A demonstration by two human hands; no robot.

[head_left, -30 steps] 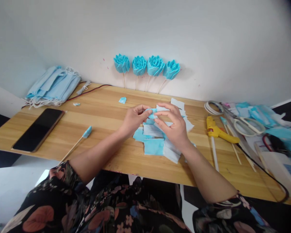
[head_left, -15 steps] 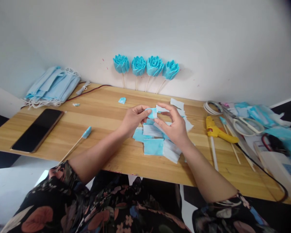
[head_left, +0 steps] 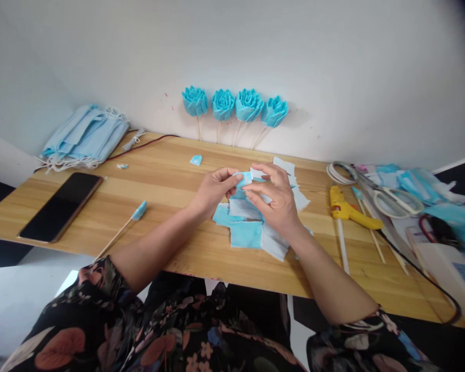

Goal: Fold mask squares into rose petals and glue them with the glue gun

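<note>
On my feed, clock centred on the blue piece (head_left: 245, 179), held over the bench (head_left: 170, 175). Left hand (head_left: 215, 191), forearm (head_left: 166, 237) toward 8 o'clock: thumb and fingers pinching that piece. Right hand (head_left: 277, 199), forearm (head_left: 325, 268) toward 5: fingers curved, thumb and index tips close together at the piece's right side; can't tell if they pinch it. Phone (head_left: 61, 207) just short of 9, mask stack (head_left: 85, 137) between 9 and 10, blue-tipped stick (head_left: 139, 211) between 8 and 9, four flowers (head_left: 223, 105) from 11 to 1, cut pieces (head_left: 246, 235) from 2 round to 7, partly hidden by my hands, glue gun (head_left: 339, 206) between 3 and 4. Mask stack flat, pale blue; flowers layered, crinkled; cut pieces thin, roughly rectangular, blue or white; glue gun yellow.
</note>
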